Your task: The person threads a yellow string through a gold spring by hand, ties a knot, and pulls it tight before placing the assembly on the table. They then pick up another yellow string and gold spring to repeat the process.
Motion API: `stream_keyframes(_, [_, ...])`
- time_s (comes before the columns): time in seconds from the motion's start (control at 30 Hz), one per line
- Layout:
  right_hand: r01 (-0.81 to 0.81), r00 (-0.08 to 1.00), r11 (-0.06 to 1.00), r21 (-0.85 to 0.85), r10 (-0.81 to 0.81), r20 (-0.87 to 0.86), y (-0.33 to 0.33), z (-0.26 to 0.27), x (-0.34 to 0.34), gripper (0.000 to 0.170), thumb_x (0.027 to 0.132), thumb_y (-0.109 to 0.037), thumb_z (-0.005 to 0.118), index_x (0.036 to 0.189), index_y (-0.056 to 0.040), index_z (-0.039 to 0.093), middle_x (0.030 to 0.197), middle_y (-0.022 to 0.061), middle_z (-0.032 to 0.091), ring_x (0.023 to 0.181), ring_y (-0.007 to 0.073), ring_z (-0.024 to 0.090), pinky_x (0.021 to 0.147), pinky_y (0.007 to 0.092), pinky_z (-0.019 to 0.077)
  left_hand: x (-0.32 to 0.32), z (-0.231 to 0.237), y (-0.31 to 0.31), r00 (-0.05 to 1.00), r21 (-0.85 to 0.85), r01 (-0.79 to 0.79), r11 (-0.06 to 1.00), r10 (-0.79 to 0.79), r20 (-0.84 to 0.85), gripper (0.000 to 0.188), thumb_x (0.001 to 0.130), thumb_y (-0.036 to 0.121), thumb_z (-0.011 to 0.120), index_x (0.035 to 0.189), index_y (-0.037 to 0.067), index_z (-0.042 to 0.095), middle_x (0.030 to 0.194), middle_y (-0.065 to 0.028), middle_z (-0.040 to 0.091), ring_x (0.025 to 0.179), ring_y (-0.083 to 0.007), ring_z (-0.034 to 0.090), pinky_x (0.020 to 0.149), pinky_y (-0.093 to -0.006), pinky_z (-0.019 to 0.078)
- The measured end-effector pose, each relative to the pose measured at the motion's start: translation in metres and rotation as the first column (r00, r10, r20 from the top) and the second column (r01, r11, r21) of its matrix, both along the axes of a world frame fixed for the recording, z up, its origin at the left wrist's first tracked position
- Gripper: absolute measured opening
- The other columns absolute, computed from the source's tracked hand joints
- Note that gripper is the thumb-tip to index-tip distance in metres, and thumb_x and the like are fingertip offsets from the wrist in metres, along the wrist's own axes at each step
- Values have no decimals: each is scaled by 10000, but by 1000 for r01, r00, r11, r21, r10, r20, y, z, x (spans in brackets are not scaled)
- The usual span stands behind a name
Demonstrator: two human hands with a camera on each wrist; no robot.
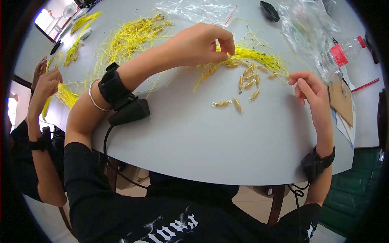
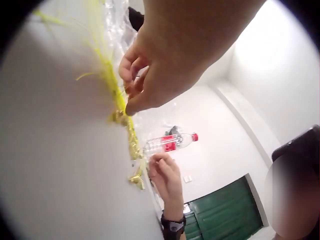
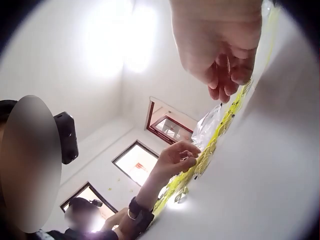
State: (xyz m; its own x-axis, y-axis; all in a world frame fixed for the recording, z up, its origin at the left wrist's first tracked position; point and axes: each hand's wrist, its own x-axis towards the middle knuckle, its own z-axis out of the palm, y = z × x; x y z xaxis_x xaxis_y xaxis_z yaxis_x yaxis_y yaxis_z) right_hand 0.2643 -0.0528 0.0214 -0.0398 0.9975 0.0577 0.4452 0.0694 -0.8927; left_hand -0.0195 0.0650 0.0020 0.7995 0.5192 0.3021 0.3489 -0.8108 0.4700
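Observation:
My left hand [image 1: 206,45] reaches over a bundle of thin yellow strings [image 1: 259,57], its curled thumb and fingertips pinching at the strings. Dark beads dot the bundle. Off its right end, my right hand [image 1: 311,90] pinches the end of a yellow string between thumb and fingers; in the right wrist view a small dark tip shows just below the fingertips [image 3: 225,92]. Small gold coil springs [image 1: 249,77] with end loops lie beside the bundle between my hands. Two more springs [image 1: 221,104] lie nearer me.
A tangled yellow string heap [image 1: 135,34] lies at the back left. Clear plastic bags [image 1: 198,11], a dark oval object [image 1: 269,11], a red-labelled bottle [image 1: 340,54] and cardboard [image 1: 341,103] lie around the table [image 1: 202,146]. At left, another person's hands [image 1: 48,83] handle yellow strings.

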Motion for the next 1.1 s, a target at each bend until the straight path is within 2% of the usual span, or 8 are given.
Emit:
stream_keyframes(0.07, [0, 1000, 1000, -12, 0, 7, -1, 0, 0, 201, 891, -132, 464, 979, -12, 599, 856, 33, 603, 647, 36, 463, 535, 173, 371, 0, 13, -8, 995, 17, 92, 996, -93, 24, 134, 780, 134, 651, 883, 68, 596, 871, -21, 620, 736, -139, 563, 617, -270, 464])
stream_keyframes(0.27, [63, 996, 996, 62, -66, 55, 7, -7, 11, 194, 890, -135, 484, 1005, -18, 587, 814, 4, 563, 659, 38, 453, 577, 184, 363, 7, 28, -50, 909, -330, 318, 889, -385, -162, 175, 746, 101, 655, 886, 63, 558, 842, -38, 581, 723, -167, 571, 603, -292, 457])
stream_keyframes(0.5, [58, 983, 998, -32, -52, 175, 9, -3, 25, 185, 825, -124, 570, 989, -56, 620, 826, -33, 531, 668, 30, 433, 572, 168, 349, 21, 17, -71, 970, -236, 177, 955, -210, -120, 160, 748, 76, 634, 887, 61, 557, 776, -62, 544, 644, -180, 549, 590, -296, 451])
stream_keyframes(0.7, [-41, 905, 979, 201, -49, 423, 17, -22, 27, 163, 774, -90, 612, 933, -55, 629, 890, -7, 497, 632, 47, 401, 567, 184, 355, 29, -5, -68, 983, -214, -69, 974, 102, 150, 250, 768, 77, 621, 1009, 95, 559, 925, -61, 491, 708, -149, 481, 614, -258, 428])
stream_keyframes(0.8, [-51, 889, 976, 212, -52, 455, 18, -23, 29, 147, 779, -99, 614, 915, -42, 615, 884, -1, 504, 623, 51, 389, 561, 189, 358, 31, -5, -70, 953, 19, -152, 988, 142, 266, 298, 772, 82, 619, 1060, 106, 550, 978, -54, 460, 747, -124, 451, 624, -236, 418])
stream_keyframes(0.9, [23, 931, 974, 227, -104, 349, 17, -22, 25, 126, 797, -101, 608, 905, -38, 594, 881, -3, 514, 642, 40, 402, 574, 187, 369, 31, -1, -70, 971, 35, -78, 996, 68, 231, 289, 773, 83, 620, 1054, 99, 553, 956, -41, 469, 749, -107, 446, 614, -225, 413])
stream_keyframes(1.0, [74, 974, 979, 190, -112, 198, 11, -13, 15, 109, 817, -95, 594, 911, -41, 581, 885, -14, 525, 713, 31, 459, 625, 185, 406, 32, 1, -71, 981, -176, -57, 983, 88, 173, 269, 798, 111, 620, 1054, 73, 548, 960, -26, 499, 776, -82, 465, 617, -211, 411])
stream_keyframes(1.1, [-201, 980, 979, 23, 201, 0, -5, -2, -7, 80, 822, -70, 593, 892, -43, 564, 873, -16, 533, 802, 42, 505, 685, 192, 435, 36, 6, -70, 987, -545, 30, 838, 62, 150, 240, 837, 128, 600, 1057, 50, 543, 962, -24, 538, 828, -78, 512, 669, -211, 446])
